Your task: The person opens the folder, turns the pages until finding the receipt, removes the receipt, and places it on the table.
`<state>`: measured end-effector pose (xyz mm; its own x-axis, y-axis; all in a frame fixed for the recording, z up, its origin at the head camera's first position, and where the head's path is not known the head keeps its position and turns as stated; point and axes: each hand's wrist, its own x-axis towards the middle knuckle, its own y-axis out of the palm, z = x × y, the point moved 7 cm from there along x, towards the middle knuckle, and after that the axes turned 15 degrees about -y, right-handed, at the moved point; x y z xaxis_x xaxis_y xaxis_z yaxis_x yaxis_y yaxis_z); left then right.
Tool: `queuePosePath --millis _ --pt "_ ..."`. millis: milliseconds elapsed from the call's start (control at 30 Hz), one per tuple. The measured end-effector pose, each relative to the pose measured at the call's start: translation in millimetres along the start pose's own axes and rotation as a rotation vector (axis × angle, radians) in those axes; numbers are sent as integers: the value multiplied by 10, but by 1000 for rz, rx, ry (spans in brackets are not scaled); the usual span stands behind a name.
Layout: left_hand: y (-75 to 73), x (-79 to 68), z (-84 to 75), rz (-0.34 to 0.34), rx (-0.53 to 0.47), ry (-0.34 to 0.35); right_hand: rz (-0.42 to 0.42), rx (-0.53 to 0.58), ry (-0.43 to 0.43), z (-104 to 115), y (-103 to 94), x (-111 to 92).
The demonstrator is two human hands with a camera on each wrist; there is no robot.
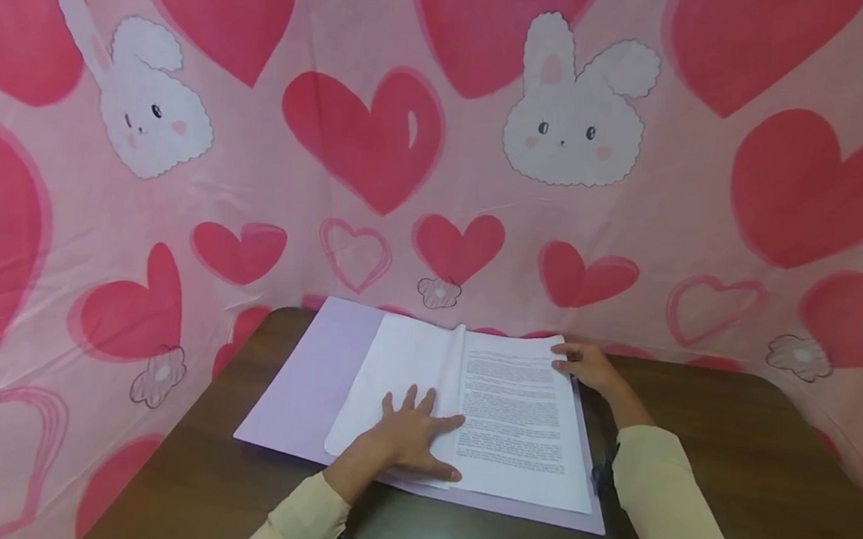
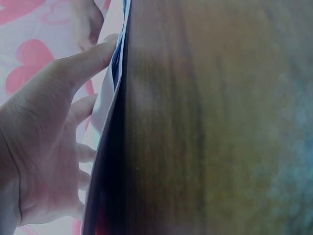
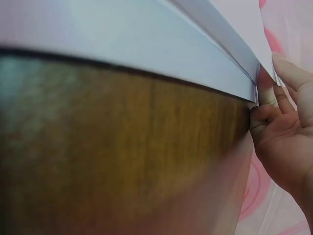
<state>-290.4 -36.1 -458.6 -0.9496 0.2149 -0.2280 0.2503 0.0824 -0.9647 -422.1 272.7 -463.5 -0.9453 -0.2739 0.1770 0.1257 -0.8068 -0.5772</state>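
A lilac folder [image 1: 304,377] lies spread open on the table, with a stack of white papers inside. On the right is a page of printed text [image 1: 512,409]; the left-hand page [image 1: 403,351] looks blank. My left hand [image 1: 411,437] rests with spread fingers on the papers near the middle fold, its thumb by the lower edge. At the top right corner of the printed page, my right hand [image 1: 588,367] pinches the sheet's corner. In the right wrist view, the right hand [image 3: 286,115] has its thumb above the paper corner and fingers beneath it.
The dark brown wooden table [image 1: 726,457] extends to both sides of the folder. Behind its far edge hangs a pink cloth [image 1: 481,198] printed with red hearts and white rabbits. Dark wrist straps show at both sleeves [image 1: 674,504].
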Motion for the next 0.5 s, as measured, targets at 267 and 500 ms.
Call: queuePosePath --millis 267,500 --pt "12 15 3 0 -14 2 16 35 19 80 29 -134" --pt "31 18 10 -8 -25 5 14 43 41 65 57 -258"
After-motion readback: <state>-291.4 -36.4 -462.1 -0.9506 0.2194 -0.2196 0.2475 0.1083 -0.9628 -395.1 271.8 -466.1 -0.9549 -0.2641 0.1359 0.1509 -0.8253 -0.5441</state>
